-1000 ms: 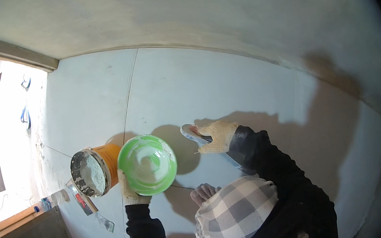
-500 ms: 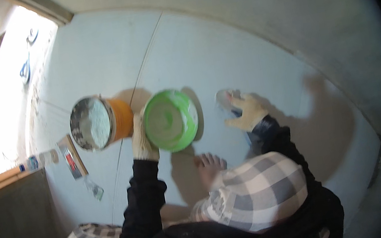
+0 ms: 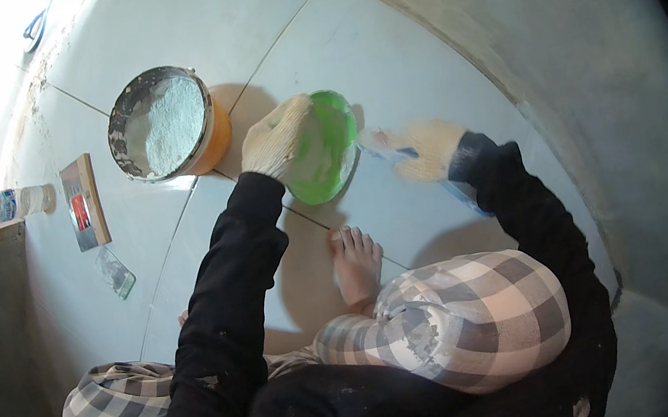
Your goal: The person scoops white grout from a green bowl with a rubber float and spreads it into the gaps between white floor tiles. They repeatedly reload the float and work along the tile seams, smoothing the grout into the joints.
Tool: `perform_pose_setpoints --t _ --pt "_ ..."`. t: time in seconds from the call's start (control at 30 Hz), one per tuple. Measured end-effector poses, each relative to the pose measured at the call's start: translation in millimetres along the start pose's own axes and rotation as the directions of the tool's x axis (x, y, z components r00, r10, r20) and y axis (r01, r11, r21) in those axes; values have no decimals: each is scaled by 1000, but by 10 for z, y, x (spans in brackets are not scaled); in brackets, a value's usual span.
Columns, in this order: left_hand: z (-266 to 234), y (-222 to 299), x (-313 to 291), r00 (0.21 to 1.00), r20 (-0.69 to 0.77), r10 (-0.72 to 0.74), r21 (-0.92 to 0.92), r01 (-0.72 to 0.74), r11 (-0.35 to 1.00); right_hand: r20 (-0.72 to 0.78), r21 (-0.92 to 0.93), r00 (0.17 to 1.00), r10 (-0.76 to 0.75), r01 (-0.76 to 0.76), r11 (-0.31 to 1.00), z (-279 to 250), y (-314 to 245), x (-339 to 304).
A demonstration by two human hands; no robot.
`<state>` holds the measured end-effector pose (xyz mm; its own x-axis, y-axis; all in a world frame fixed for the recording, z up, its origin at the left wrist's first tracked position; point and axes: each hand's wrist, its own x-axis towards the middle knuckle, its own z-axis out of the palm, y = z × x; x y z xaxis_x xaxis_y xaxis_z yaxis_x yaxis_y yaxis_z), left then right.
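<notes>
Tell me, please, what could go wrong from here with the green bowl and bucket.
The green bowl appears tilted in the left hand, so its pale mix might slop onto the tiled floor. The bare foot is close by and could catch drips. The open bucket of pale powder stands near that hand, so a bump might spill it.

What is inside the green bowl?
Pale material shows inside the green bowl; the left hand covers its upper-left part, so what lies there cannot be seen.

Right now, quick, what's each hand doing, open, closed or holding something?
Left hand: closed, holding the tilted green bowl.
Right hand: closed, holding a pale tool, too blurred to tell its kind.
</notes>
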<state>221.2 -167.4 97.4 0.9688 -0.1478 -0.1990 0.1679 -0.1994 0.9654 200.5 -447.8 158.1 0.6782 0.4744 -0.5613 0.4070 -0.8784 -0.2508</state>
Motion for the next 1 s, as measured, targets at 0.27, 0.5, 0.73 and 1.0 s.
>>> perform_pose_setpoints --t 0.27,0.5,0.73,1.0 --pt "139 581 51 960 108 -257 217 230 949 1 -50 996 -87 87 995 -316 -258 335" --pt "173 754 30 962 79 -262 213 240 947 240 5 965 -106 108 994 -29 -211 518" --pt "116 540 -10 963 -1 -271 11 271 963 321 671 812 -487 168 722 494 24 755" --pt "-232 -661 -189 940 -33 -339 -688 225 690 -185 731 913 -363 -119 -672 339 -150 -367"
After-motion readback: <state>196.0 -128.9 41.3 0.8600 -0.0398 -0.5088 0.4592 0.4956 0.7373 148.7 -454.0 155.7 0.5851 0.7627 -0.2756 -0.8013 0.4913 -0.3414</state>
